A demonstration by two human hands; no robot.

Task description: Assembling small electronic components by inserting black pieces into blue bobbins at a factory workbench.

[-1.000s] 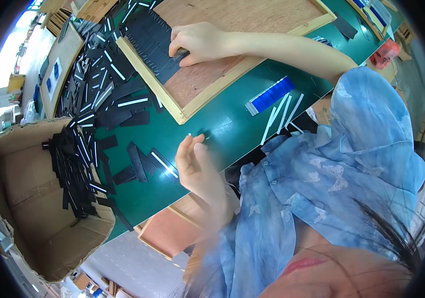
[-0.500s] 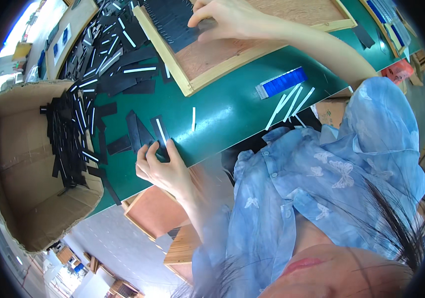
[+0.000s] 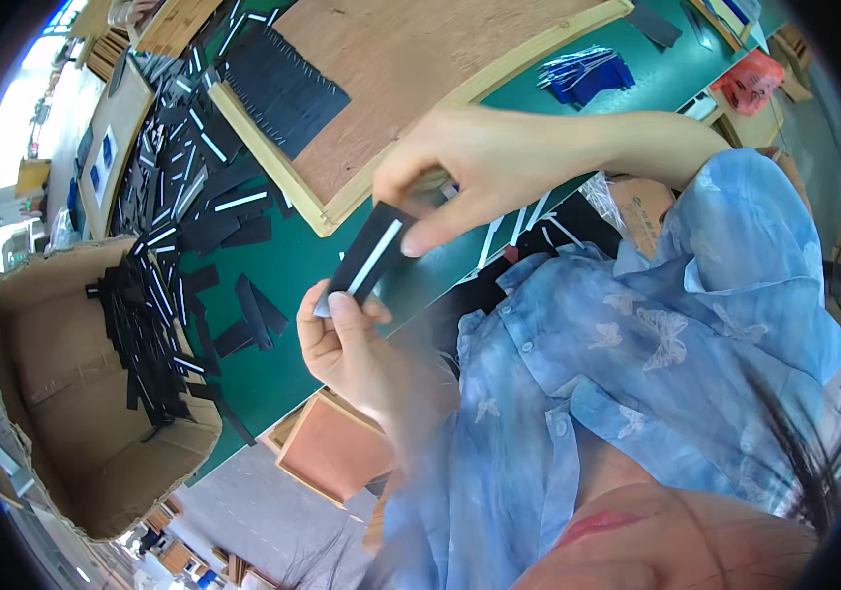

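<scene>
Both hands have been lifted off the tabletop (image 3: 273, 265) since the earlier frame and brought together at the centre of the frame, where a black strip (image 3: 373, 258) with a white line is now held between them. The left hand (image 3: 342, 339) is closed on the lower end of the strip, thumb on top. The right hand (image 3: 475, 167) is pinching its upper end between thumb and fingertips. The strip seems thin, light and a little flexible, so it is best held by the ends or edges, with a gentle pinch; its smooth face may slip. More strips are scattered at the upper left, a box (image 3: 66, 433) holds others at the left, and a wooden board (image 3: 420, 88) lies at the top.
</scene>
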